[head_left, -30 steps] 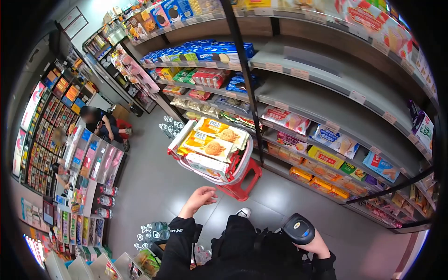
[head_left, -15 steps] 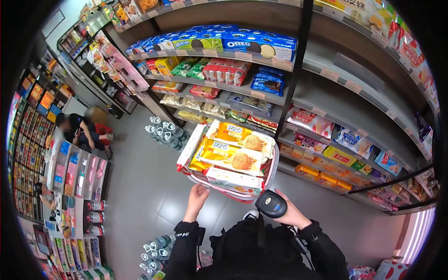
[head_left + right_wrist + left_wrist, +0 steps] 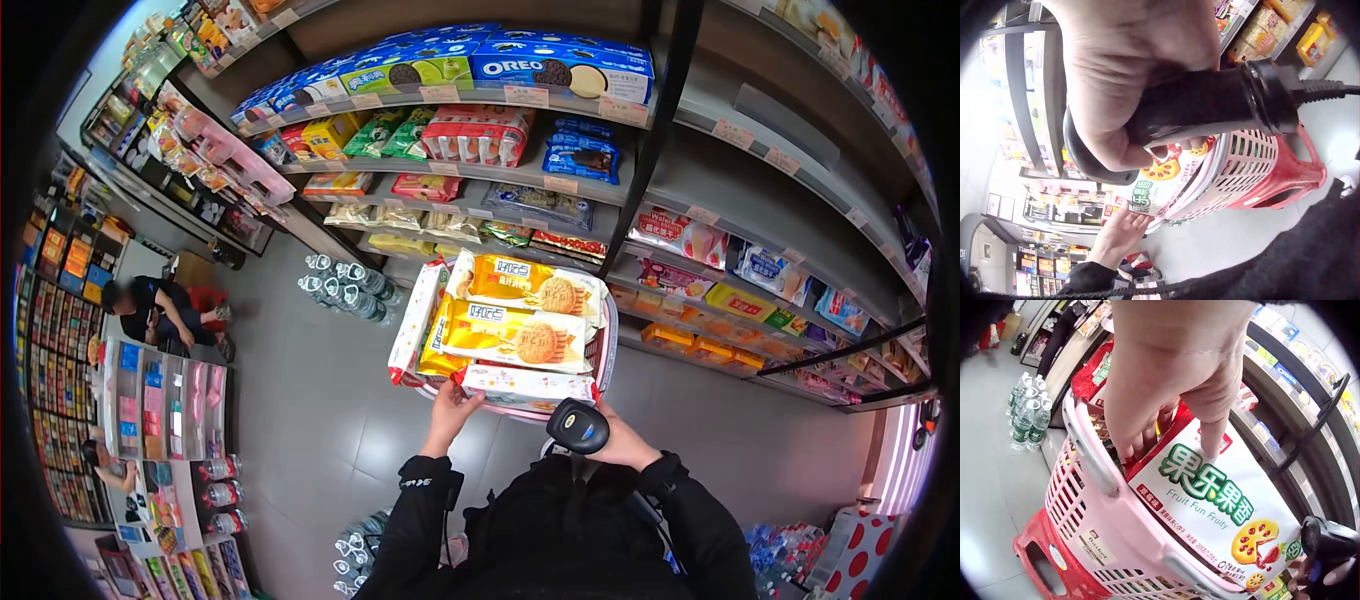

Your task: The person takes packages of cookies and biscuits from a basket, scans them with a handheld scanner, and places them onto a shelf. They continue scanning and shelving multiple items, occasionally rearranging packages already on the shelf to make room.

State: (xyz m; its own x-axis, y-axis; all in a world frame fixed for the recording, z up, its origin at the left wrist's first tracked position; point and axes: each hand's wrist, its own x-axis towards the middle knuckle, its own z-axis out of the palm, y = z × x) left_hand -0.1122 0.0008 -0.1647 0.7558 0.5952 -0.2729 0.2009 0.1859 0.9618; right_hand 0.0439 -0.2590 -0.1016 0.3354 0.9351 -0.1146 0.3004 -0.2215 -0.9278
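My left hand (image 3: 450, 415) pinches the red left end of a white "Fruit Fun Fruity" biscuit pack (image 3: 1200, 487), thumb on its printed face and fingers behind it. The pack stands on its long edge at the near side of a pink shopping basket (image 3: 1088, 487). Yellow-and-white biscuit packs (image 3: 515, 335) lie behind it, filling the basket top. My right hand (image 3: 625, 442) grips a black handheld barcode scanner (image 3: 578, 427) by its handle. The scanner head is beside the pack's right end, and a coiled cable (image 3: 1329, 89) runs from the handle.
The basket stands on a red plastic stool (image 3: 1054, 559). Behind it rise shelves of biscuits, including blue Oreo boxes (image 3: 560, 70). Bottled water (image 3: 345, 288) stands on the floor to the left. A seated person (image 3: 155, 310) is near the counter (image 3: 165, 400) at far left.
My left hand has moved from free air to the white pack's left end and taken hold of it. My right hand has brought the scanner over to the basket's near right side.
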